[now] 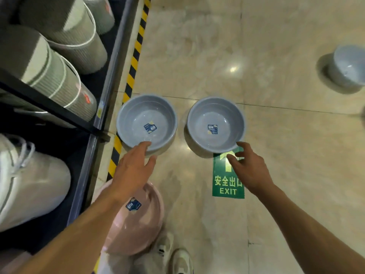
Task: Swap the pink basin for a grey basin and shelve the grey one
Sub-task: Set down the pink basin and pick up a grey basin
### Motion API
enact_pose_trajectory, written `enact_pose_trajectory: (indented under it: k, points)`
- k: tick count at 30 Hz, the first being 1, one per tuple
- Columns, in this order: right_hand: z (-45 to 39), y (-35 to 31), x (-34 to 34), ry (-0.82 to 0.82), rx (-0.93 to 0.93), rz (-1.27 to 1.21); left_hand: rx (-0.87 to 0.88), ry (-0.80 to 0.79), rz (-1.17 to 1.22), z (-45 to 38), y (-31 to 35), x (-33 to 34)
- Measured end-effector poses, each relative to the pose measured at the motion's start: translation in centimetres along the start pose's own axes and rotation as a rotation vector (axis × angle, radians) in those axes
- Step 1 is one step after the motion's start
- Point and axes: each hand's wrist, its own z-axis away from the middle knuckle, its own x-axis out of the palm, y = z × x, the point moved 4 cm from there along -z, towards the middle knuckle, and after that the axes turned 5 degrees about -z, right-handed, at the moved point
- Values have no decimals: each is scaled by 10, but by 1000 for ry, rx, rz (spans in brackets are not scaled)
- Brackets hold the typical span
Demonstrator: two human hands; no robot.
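Observation:
Two grey basins stand side by side on the tiled floor, each with a blue label inside: the left grey basin (147, 123) and the right grey basin (215, 125). My left hand (134, 171) is open, fingertips at the near rim of the left one. Over the near rim of the right basin hovers my right hand (248, 171), open with fingers spread. The pink basin (138, 220) lies on the floor below my left forearm, partly hidden by it.
A dark metal shelf (94, 125) runs along the left, holding ribbed grey baskets (59, 80) and pale tubs (29, 186). Yellow-black tape (136, 54) edges its base. A third grey basin (347, 66) sits far right. A green EXIT floor sign (228, 182) and my shoes (177, 258) are near.

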Motion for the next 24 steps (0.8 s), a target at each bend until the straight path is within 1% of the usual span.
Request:
enact_pose_trajectory:
  k: [4, 9, 13, 16, 19, 24]
  points:
    - [-15, -29, -2, -30, -47, 31, -34, 34, 13, -14, -3, -25]
    - [-47, -64, 24, -108, -99, 75, -147, 55, 69, -41, -35, -37]
    - [-86, -94, 50, -192, -144, 150, -237, 20, 105, -61, -71, -35]
    - [-114, -119, 71, -228, -149, 199, -294, -7, 75, -72, -102, -34]
    - [-146, -143, 93, -239, -119, 157, -361, -22, 61, -92, -134, -29]
    - [-197, -155, 131, -270, -101, 138, -521, -49, 167, -138, -171, -4]
